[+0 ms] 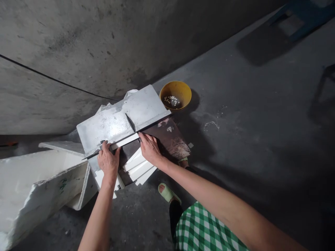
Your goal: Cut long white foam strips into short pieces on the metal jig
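Observation:
A narrow white strip [125,141] lies along the dark straight fence of a metal-topped work table [142,104]. My left hand [108,161] is closed on its left end, beside a small dark part mostly hidden by the fingers. On the strip's right end, the fingers of my right hand [151,149] are pressed together. A thin dark blade-like piece [130,122] stands in a slot of the metal top, just beyond the strip. Several loose white strips [140,165] are fanned out on the brown board between my hands and body. More white pieces lie under my left wrist.
A yellow bucket [176,94] with small white bits stands behind the table's right corner. Large white foam boxes [52,181] crowd the left side. A black cable [54,78] runs along the concrete wall. A blue stool [300,21] stands far right. White crumbs dot the floor.

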Motion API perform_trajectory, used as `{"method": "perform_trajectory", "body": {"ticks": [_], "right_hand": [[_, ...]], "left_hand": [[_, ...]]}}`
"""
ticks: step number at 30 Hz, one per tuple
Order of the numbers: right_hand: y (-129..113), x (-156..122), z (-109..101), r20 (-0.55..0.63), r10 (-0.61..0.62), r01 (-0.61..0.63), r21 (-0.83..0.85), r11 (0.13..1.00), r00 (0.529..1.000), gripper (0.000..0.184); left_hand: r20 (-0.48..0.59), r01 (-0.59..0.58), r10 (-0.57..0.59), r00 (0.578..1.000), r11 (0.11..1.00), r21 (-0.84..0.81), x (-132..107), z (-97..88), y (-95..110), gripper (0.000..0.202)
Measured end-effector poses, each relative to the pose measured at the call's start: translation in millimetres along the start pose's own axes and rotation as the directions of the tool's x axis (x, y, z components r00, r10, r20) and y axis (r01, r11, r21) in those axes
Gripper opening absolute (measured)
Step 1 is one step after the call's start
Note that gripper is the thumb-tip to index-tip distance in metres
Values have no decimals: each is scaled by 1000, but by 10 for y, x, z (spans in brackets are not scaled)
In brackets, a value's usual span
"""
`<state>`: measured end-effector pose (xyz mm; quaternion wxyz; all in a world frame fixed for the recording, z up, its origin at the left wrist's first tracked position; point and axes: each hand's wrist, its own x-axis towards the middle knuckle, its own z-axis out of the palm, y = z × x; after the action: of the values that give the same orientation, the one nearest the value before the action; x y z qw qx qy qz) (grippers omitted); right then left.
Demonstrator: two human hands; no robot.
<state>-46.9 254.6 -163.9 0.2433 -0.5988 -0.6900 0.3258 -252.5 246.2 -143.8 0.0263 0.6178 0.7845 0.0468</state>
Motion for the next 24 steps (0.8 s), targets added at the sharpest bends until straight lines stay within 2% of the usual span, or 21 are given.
{"method": "perform_trajectory", "body": {"ticks": [9,12,16,20,24], "right_hand": [[17,10,17,11,16,-17,47,999,1000,49],[31,1,37,-5,30,-29,102,994,1000,43],[26,-4,36,-2,25,-25,117,993,1000,40],[34,3,26,-9,2,-1,114,993,1000,41],[108,-5,21,15,-81,78,126,989,997,46]], "left_hand": [[4,-31,31,1000,999,33,-11,-18,-15,70],[-1,-63,63,998,994,90,0,-39,131,80],[-51,-220,221,974,975,16,68,17,452,77],[-4,-182,182,983,981,-66,136,103,645,66],[-14,-175,174,985,984,-40,135,134,635,53]]}}
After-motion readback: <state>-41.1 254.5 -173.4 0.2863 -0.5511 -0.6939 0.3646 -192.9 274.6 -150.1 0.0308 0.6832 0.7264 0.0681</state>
